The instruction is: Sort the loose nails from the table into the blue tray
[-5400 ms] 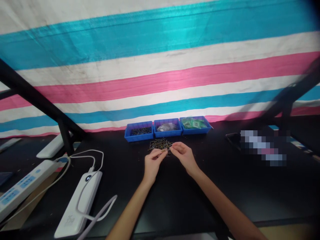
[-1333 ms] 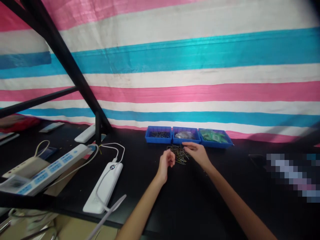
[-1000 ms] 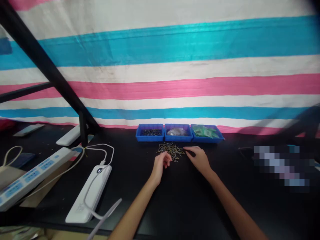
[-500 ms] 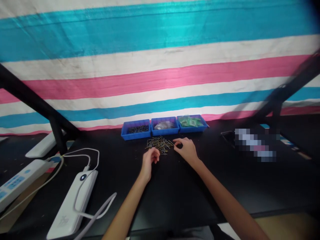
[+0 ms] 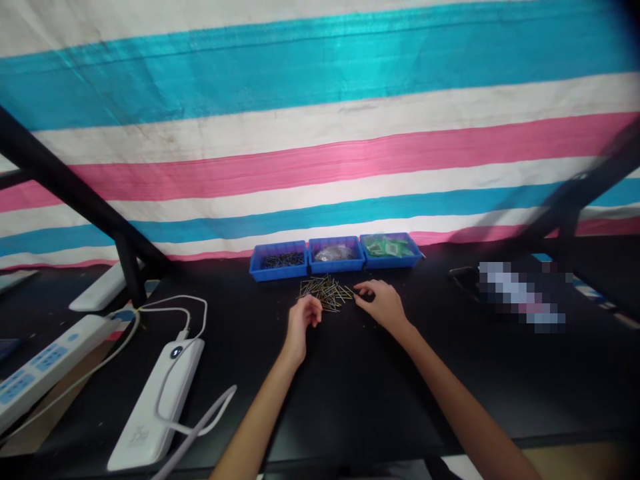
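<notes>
A loose pile of thin metal nails or screws (image 5: 327, 291), some silvery and some yellowish, lies on the black table. My left hand (image 5: 303, 320) rests at the pile's near left edge with its fingers curled in. Whatever those fingers hold, if anything, is hidden. On the other side, my right hand (image 5: 383, 303) is at the pile's right edge, thumb and forefinger apart around the end of a thin piece. Behind the pile stand three blue trays: the left tray (image 5: 279, 273) holds dark nails or screws, the middle tray (image 5: 336, 265) clear plastic bags, the right tray (image 5: 393, 262) green packets.
To the left lie a white power bank (image 5: 157, 407) with a looped white cable (image 5: 220, 410) and a white power strip (image 5: 55, 363). A dark, partly blurred-out object (image 5: 465, 280) lies at the right. Black slanted frame bars (image 5: 85, 200) and a striped sheet (image 5: 320, 153) stand behind.
The view has shifted slightly, so everything sits a little further right. My right thumb and forefinger have parted somewhat. The left hand stays curled by the pile.
</notes>
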`<state>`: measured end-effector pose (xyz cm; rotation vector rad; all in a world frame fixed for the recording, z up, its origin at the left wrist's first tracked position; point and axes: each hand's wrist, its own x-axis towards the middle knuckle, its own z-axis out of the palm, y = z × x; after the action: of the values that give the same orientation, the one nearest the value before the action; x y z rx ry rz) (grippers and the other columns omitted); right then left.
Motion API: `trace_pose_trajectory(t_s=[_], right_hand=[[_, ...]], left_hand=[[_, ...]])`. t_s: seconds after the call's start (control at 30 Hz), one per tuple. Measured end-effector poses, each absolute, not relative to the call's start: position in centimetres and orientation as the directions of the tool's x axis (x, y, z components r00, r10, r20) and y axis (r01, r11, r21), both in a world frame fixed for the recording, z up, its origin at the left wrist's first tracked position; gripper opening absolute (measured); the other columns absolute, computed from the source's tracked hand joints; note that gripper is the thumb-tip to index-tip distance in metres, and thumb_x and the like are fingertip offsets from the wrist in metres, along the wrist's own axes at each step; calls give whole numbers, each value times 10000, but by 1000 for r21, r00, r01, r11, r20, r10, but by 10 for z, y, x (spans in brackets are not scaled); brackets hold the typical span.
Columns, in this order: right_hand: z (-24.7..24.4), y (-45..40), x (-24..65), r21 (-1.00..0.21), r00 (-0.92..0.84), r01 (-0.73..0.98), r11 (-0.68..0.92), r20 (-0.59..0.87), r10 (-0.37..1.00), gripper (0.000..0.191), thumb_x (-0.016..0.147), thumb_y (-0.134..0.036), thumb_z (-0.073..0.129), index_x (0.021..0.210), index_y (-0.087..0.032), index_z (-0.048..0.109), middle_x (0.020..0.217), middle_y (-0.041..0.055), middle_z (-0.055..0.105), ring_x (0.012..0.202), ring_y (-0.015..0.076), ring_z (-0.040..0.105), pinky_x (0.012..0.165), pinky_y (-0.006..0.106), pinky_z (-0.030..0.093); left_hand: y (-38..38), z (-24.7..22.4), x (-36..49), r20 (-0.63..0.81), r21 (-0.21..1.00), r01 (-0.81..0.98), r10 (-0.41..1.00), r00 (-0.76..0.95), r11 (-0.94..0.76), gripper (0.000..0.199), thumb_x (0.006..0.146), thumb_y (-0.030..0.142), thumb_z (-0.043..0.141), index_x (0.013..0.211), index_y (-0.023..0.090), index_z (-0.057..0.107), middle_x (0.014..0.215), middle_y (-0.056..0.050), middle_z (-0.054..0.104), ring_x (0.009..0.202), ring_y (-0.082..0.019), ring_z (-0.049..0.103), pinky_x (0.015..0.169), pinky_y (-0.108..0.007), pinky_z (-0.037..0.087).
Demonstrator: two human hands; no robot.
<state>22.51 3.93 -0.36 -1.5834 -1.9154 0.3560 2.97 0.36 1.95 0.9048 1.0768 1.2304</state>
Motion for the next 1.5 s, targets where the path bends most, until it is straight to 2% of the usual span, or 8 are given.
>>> trace_pose_trajectory(t_s=[0.17,0.3,0.4,0.5,0.63,1.1,1.3,1.5], right_hand=[[-4,40,225,-543,-74,809,226,288,955,146,742,-295,558,731,-225,686,722,24,641,694,155,544,625,265,366],[-5,40,225,-532,-45,822,203,296,954,131,729,-276,566,694,-217,677,698,21,629,687,156,543,629,276,364],[-3,40,222,-669,-11,709,222,304,953,165,733,-314,559,701,-200,673,683,26,627,644,145,539,610,271,387],[4,35,215,-856,-22,466,222,240,971,231,741,-375,552,737,-173,664,685,28,641,612,136,546,581,263,413],[14,27,207,-953,-138,259,159,127,982,261,727,-406,576,760,-161,661,697,20,658,629,134,567,583,258,429],[18,19,199,-973,-256,210,96,40,966,257,742,-387,582,793,-150,666,739,24,650,633,117,537,598,252,416],[14,11,189,-938,-310,276,210,120,943,203,762,-326,556,740,-152,659,650,3,609,570,91,475,540,226,369],[16,13,191,-899,-239,326,294,222,945,107,712,-244,593,677,-164,654,630,4,618,571,100,504,549,233,373]], left_hand=[[2,16,32,-134,960,-242,990,42,140,342,768,441,429,593,162,523,549,6,473,493,-98,421,467,-224,289],[2,14,35,-128,971,-197,990,51,136,337,750,443,516,590,151,571,535,10,456,499,-95,409,461,-218,267],[1,16,38,-99,987,-127,995,23,101,287,714,430,600,727,150,663,561,16,466,510,-88,388,467,-212,264],[1,18,42,-77,993,-88,997,23,79,339,671,408,664,909,168,685,598,23,486,519,-79,382,491,-208,293],[1,19,43,-55,993,-100,998,35,58,347,649,366,695,940,178,693,605,27,497,536,-75,401,531,-212,321],[5,9,39,-10,995,-97,1000,-22,8,201,657,329,695,785,176,720,656,6,560,523,-67,395,490,-215,313],[4,11,37,14,995,-95,1000,-14,-15,140,625,286,727,688,161,715,692,-6,570,638,-99,481,610,-230,377],[4,9,39,26,994,-102,999,-39,-30,139,631,281,723,684,156,696,690,11,548,627,-86,466,599,-219,364]])
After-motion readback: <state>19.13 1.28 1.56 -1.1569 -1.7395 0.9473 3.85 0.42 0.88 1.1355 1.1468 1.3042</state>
